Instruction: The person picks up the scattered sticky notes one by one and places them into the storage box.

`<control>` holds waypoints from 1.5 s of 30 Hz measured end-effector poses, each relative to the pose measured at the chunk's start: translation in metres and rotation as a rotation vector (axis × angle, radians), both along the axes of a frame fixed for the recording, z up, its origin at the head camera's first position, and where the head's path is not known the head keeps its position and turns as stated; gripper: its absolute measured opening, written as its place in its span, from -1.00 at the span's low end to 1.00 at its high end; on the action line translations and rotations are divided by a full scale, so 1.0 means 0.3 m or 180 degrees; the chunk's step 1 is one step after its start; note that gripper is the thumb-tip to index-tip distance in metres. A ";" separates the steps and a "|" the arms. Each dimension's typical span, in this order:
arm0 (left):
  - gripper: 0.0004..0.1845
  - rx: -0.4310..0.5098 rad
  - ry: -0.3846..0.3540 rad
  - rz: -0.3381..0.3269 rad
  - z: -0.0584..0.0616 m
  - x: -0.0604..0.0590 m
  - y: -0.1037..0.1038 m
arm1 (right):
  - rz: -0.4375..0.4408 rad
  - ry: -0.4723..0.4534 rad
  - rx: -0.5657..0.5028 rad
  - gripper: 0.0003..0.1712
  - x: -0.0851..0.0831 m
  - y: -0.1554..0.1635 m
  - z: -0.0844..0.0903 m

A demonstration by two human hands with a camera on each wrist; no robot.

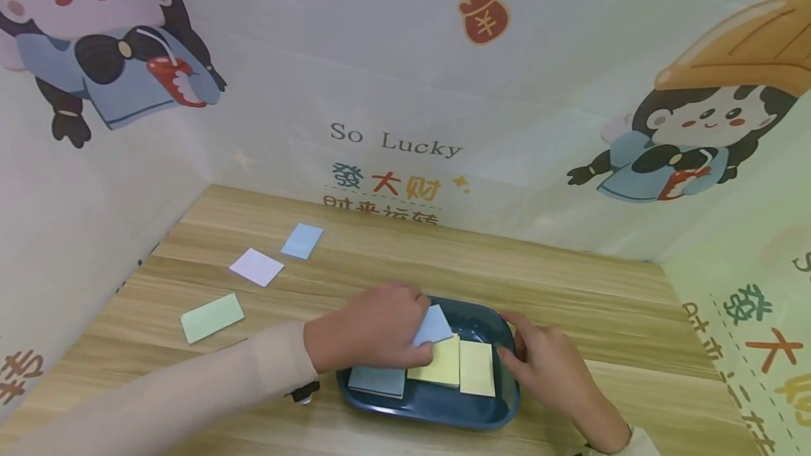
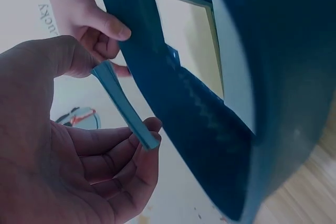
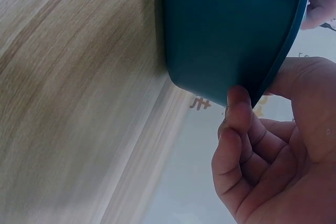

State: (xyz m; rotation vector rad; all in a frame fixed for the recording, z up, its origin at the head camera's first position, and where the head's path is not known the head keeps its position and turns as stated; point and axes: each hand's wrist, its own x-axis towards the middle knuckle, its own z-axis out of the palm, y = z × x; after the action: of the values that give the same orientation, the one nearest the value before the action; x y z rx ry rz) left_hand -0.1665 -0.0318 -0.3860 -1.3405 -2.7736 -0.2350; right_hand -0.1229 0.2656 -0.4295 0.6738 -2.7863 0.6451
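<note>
A dark blue tray [image 1: 443,417] sits on the wooden table near the front edge. Two yellow note pads [image 1: 459,366] and a grey-blue pad [image 1: 376,380] lie in it. My left hand [image 1: 405,343] hovers over the tray's left half and pinches a light blue note pad [image 1: 434,324] between thumb and fingers. In the left wrist view that pad [image 2: 123,103] shows edge-on, bent slightly, just outside the tray wall [image 2: 210,129]. My right hand [image 1: 516,354] grips the tray's right rim. The right wrist view shows its thumb behind the rim [image 3: 283,61] and its fingers [image 3: 236,129] curled at the outer wall.
Three loose notes lie on the table [image 1: 570,287] at the left: a light blue one [image 1: 302,241], a lilac one [image 1: 256,267] and a green one [image 1: 212,317]. Printed cartoon walls [image 1: 393,90] close off the left, back and right sides.
</note>
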 end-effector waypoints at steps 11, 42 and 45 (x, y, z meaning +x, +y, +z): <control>-0.57 -0.0382 -0.0085 -0.0273 0.001 0.003 0.104 | -0.0060 -0.0104 0.0048 -0.44 -0.002 -0.001 0.012; -0.47 -0.0667 -0.0836 0.0339 -0.119 -0.005 0.313 | -0.0003 -0.0161 -0.0020 -0.46 -0.002 0.005 0.009; -0.49 -0.0646 -0.0767 0.0352 -0.158 -0.014 0.337 | 0.0008 -0.0170 -0.0023 -0.46 -0.002 0.005 0.009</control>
State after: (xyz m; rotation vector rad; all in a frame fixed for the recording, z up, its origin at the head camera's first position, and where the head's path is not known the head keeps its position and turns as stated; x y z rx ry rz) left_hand -0.1707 0.0693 -0.4336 -1.2680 -3.1365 -0.1191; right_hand -0.1235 0.2672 -0.4268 0.6686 -2.8308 0.6833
